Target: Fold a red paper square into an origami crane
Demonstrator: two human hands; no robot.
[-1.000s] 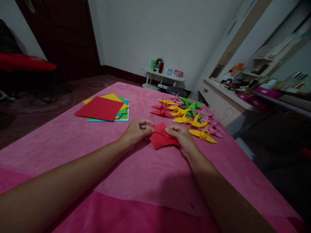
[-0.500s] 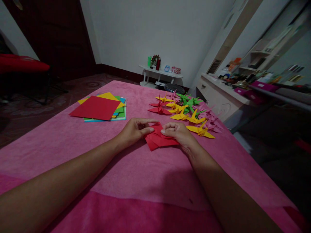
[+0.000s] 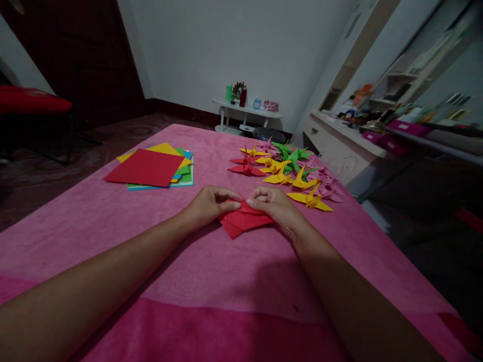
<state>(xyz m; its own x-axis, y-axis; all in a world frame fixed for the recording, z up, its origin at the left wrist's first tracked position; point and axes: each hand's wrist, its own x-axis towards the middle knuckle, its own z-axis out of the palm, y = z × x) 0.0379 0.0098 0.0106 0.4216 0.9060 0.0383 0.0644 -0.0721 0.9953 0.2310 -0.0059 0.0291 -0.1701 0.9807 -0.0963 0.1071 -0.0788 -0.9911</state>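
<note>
A partly folded sheet of red origami paper [image 3: 241, 221] is between my two hands, over the middle of the pink cloth. My left hand [image 3: 211, 205] pinches its upper left edge between thumb and fingers. On the other side my right hand [image 3: 274, 207] grips the upper right edge, thumb tip close to the left thumb. The paper's lower corner points toward me; part of its top is hidden by the fingers. Just beyond the right hand lies a yellow paper crane [image 3: 310, 200], and red paper cranes [image 3: 247, 168] sit farther back.
A stack of coloured paper squares [image 3: 145, 167] lies at the left, red on top. Green cranes [image 3: 296, 158] and pink cranes [image 3: 326, 183] crowd the cloth's right side [image 3: 211, 281]. Behind stands a small white table [image 3: 247, 108]; a cluttered dresser [image 3: 339, 136] is at the right.
Both hands have drawn closer together at the paper's top edge, the right thumb shifting left. The top of the red paper now shows less between the fingers. The view has shifted slightly.
</note>
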